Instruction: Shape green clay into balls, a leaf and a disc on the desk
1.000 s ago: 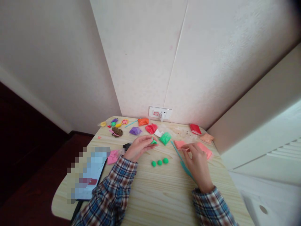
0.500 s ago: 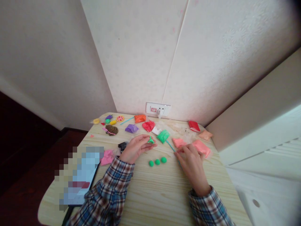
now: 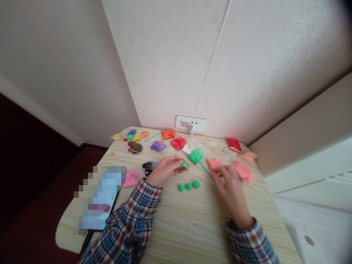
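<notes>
My left hand (image 3: 169,169) is closed on a small bright green clay piece (image 3: 184,165), pinched between thumb and fingers; its lower part is hidden. My right hand (image 3: 229,185) has its thumb and forefinger brought together at a thin light blue stick (image 3: 205,168), which lies slanting on the table. The stick's middle is covered by those fingers, and its far end touches the green clay packet (image 3: 195,156). Between my hands three green clay balls sit in a short row: a left ball (image 3: 180,187), a middle ball (image 3: 188,186) and a right ball (image 3: 195,184).
Behind lie purple (image 3: 158,146), red (image 3: 178,143) and orange (image 3: 168,134) clay packets. Coral packets (image 3: 243,172) lie by my right hand. A phone or tablet (image 3: 106,198), partly blurred, is beside my left sleeve. Small clay shapes and a brown coiled piece (image 3: 134,147) stand far left.
The whole view has shifted slightly, so the table appears farther right and a little higher. Both hands stay at nearly the same places over the table.
</notes>
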The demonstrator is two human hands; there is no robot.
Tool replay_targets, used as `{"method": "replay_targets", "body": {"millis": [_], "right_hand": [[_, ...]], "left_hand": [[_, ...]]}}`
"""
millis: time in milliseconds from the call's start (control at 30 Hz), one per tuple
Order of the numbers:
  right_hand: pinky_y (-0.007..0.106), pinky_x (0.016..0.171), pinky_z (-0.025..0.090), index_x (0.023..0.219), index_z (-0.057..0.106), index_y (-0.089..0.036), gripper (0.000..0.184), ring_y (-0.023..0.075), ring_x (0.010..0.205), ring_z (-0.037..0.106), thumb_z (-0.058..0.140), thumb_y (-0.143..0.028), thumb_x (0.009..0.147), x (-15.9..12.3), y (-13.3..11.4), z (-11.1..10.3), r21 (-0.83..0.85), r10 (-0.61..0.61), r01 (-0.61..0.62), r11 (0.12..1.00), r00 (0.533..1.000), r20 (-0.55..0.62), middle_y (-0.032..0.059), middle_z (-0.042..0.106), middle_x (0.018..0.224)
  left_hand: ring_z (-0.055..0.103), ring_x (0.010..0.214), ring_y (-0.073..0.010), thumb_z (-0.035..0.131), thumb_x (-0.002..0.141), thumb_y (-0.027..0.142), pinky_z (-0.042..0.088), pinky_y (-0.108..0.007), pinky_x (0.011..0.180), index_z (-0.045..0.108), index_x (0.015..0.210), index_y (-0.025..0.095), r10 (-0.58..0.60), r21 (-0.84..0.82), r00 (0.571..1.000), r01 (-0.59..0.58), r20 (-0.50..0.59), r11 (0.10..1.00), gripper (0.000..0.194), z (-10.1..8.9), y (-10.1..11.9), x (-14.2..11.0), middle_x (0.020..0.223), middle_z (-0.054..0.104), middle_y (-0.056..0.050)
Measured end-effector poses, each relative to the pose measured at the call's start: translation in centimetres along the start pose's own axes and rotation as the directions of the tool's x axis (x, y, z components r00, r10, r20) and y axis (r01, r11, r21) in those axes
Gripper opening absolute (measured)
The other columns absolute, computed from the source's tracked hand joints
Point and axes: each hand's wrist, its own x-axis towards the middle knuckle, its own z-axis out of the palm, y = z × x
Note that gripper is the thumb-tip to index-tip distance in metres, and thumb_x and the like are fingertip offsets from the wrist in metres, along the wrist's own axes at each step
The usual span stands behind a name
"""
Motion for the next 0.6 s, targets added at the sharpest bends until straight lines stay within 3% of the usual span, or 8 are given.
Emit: {"method": "replay_targets", "body": {"millis": [133, 233, 367, 600], "right_hand": [[0.036, 0.078, 0.041, 0.088, 0.061, -0.021, 0.017, 0.0202, 0.083, 0.055, 0.051, -0.035, 0.088, 1.0, -1.4, -0.3, 0.361, -0.073, 0.072, 0.93, 0.997, -0.011, 0.0058, 0.061, 0.09], [0.034, 0.081, 0.043, 0.095, 0.062, -0.023, 0.016, 0.0191, 0.088, 0.055, 0.055, -0.034, 0.087, 1.6, -2.7, -0.2, 0.531, -0.148, 0.103, 0.841, 0.988, 0.044, 0.0044, 0.061, 0.095], [0.035, 0.087, 0.042, 0.094, 0.063, -0.023, 0.015, 0.0189, 0.094, 0.055, 0.057, -0.033, 0.086, 2.0, -4.0, 0.1, 0.585, -0.209, 0.106, 0.804, 0.972, 0.112, 0.0038, 0.06, 0.096], [0.036, 0.087, 0.042, 0.091, 0.061, -0.023, 0.013, 0.0198, 0.095, 0.055, 0.059, -0.033, 0.084, 2.3, -4.7, 0.4, 0.572, -0.2, 0.105, 0.814, 0.974, 0.106, 0.0037, 0.06, 0.095]], "left_hand": [[0.062, 0.075, -0.0136, 0.08, 0.061, 0.034, 0.046, -0.027, 0.076, 0.068, 0.073, 0.013, -0.013, 0.016, 0.999, 0.012, 0.053, 1.0, 0.027, 0.2, -0.2, 0.0, 0.077, 0.069, -0.004], [0.061, 0.076, -0.0136, 0.08, 0.06, 0.039, 0.047, -0.026, 0.075, 0.07, 0.073, 0.012, 0.0, 0.059, 0.993, -0.007, 0.12, 0.998, 0.031, 0.4, -0.4, -0.1, 0.078, 0.069, -0.005], [0.061, 0.076, -0.0135, 0.08, 0.057, 0.044, 0.047, -0.025, 0.075, 0.073, 0.075, 0.013, -0.015, 0.093, 0.992, 0.003, 0.129, 0.996, 0.036, 0.3, -0.6, -0.1, 0.077, 0.068, -0.004], [0.061, 0.072, -0.0131, 0.082, 0.048, 0.047, 0.048, -0.024, 0.072, 0.074, 0.071, 0.014, -0.02, 0.05, 0.994, 0.014, 0.11, 0.999, 0.041, 0.3, -0.8, 0.0, 0.075, 0.069, -0.003]]}}
